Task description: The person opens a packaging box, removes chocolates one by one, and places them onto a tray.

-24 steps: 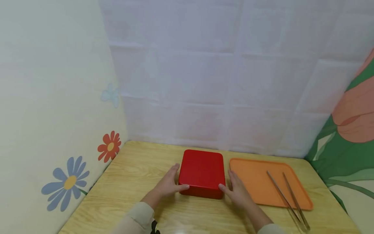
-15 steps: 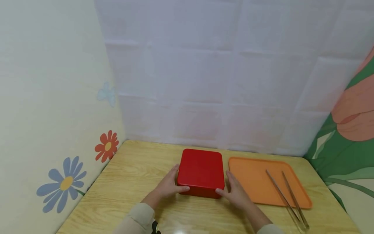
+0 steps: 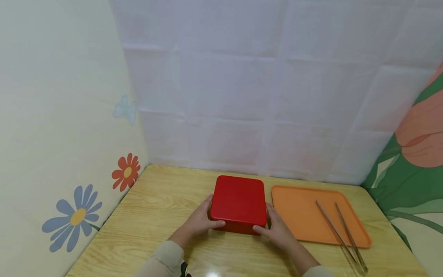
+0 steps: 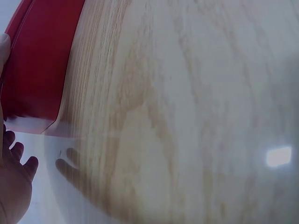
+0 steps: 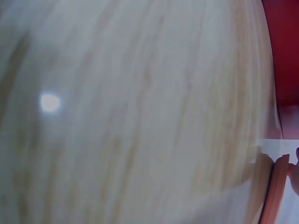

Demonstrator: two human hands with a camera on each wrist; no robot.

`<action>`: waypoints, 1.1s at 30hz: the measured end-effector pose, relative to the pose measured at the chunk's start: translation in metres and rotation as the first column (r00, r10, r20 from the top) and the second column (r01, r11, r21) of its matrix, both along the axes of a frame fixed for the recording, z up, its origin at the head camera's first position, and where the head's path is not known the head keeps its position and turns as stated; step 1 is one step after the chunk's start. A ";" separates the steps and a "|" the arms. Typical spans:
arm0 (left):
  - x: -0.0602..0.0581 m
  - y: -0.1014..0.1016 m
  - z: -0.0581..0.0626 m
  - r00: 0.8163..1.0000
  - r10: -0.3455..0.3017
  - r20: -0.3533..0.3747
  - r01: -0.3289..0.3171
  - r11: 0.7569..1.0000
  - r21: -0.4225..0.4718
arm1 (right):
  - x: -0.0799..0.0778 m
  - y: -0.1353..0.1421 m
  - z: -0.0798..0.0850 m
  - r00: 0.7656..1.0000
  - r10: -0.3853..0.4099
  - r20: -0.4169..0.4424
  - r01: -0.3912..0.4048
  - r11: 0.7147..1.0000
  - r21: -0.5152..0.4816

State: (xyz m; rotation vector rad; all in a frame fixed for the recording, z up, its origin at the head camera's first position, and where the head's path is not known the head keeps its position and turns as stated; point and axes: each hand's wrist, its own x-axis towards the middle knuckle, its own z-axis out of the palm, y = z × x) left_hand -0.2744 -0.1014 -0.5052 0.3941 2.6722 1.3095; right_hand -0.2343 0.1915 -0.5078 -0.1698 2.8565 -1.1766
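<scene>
A square red box [image 3: 238, 200] with rounded corners stands on the wooden table, its flat top facing up. My left hand [image 3: 200, 220] holds its left front corner, thumb on the front face and fingers along the left side. At the opposite front corner, my right hand [image 3: 278, 230] grips it the same way, thumb in front and fingers against the right side. Part of the red box [image 4: 39, 65] shows in the left wrist view, with several left fingertips below it. The right wrist view catches only a strip of the red box [image 5: 287, 51]; most of that hand is out of frame.
Right of the box lies an orange tray [image 3: 294, 215]. Long metal tongs [image 3: 348, 234] rest across it, their joined end past its front edge. A white cloth wall [image 3: 214, 96] stands behind the table [image 3: 173, 192], with flower-printed panels at both sides.
My right hand has closed in on the box, its thumb sliding left along the front face and its fingers reaching the right side. My left hand and the box have stayed nearly still.
</scene>
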 end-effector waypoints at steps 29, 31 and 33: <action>-0.005 -0.013 0.021 0.993 0.034 -0.111 -0.035 0.999 -0.006 | -0.012 -0.012 0.029 0.996 0.048 -0.070 -0.049 0.999 -0.006; -0.005 -0.018 0.023 0.991 0.040 -0.127 -0.042 0.999 -0.013 | -0.013 -0.016 0.031 0.996 0.052 -0.075 -0.052 0.999 0.009; -0.004 -0.022 0.025 0.990 0.048 -0.131 -0.050 0.999 -0.012 | -0.014 -0.021 0.033 0.996 0.049 -0.069 -0.048 0.999 0.022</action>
